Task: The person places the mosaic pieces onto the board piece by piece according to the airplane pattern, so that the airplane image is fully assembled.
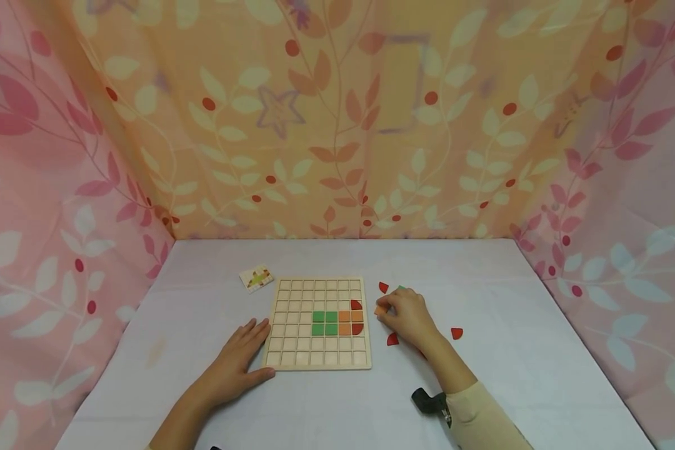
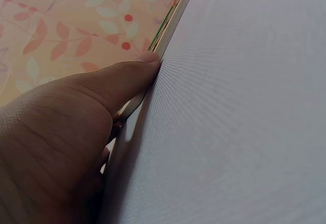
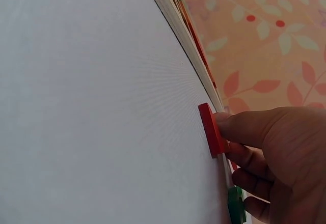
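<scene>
Pinching an orange tile [image 1: 379, 310], my right grip [image 1: 409, 314] could bump the red quarter-circle [image 1: 392, 339] beside it. My relaxed left grip [image 1: 233, 359] might skew the gridded board [image 1: 317, 344].

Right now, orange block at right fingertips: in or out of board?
Out: the right hand pinches the orange block, right of the board.

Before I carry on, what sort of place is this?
Probably a small booth for tabletop work: leaf-patterned cloth encloses the back and both sides of a white-topped table, which bears a gridded wooden board.
</scene>
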`<state>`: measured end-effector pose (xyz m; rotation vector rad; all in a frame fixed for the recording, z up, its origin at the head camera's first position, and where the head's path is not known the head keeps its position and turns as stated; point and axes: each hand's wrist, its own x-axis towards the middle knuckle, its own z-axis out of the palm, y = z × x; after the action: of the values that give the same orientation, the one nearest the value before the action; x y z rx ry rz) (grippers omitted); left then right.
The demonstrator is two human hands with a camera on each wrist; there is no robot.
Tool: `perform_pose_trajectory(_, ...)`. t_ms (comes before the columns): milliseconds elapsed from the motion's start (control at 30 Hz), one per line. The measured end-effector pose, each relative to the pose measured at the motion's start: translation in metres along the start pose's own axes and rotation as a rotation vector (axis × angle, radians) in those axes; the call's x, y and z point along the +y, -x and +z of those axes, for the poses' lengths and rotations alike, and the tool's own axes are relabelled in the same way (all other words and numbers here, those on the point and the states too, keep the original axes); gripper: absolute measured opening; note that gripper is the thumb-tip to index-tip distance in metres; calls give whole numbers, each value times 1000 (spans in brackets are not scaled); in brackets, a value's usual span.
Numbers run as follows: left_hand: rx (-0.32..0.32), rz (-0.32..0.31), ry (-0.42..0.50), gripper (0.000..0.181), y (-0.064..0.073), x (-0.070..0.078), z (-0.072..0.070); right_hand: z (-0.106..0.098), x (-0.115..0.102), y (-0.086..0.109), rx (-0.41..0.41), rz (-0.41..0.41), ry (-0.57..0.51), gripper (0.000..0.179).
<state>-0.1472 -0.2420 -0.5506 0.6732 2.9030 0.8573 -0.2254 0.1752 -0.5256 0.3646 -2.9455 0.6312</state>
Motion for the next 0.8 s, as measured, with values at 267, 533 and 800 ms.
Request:
perform_pose_trajectory(267,18,12,1,95,1,1,0,-2,-3,1,1,8,-7,25)
perform_pose_trajectory(533,17,11,-2,96,2,0,3,-2,-4,3,4,3,-13,24)
perform_pose_trajectory(800,25,12,-3,95,2,0,2,-6,-5,2,9,-3,-28,25)
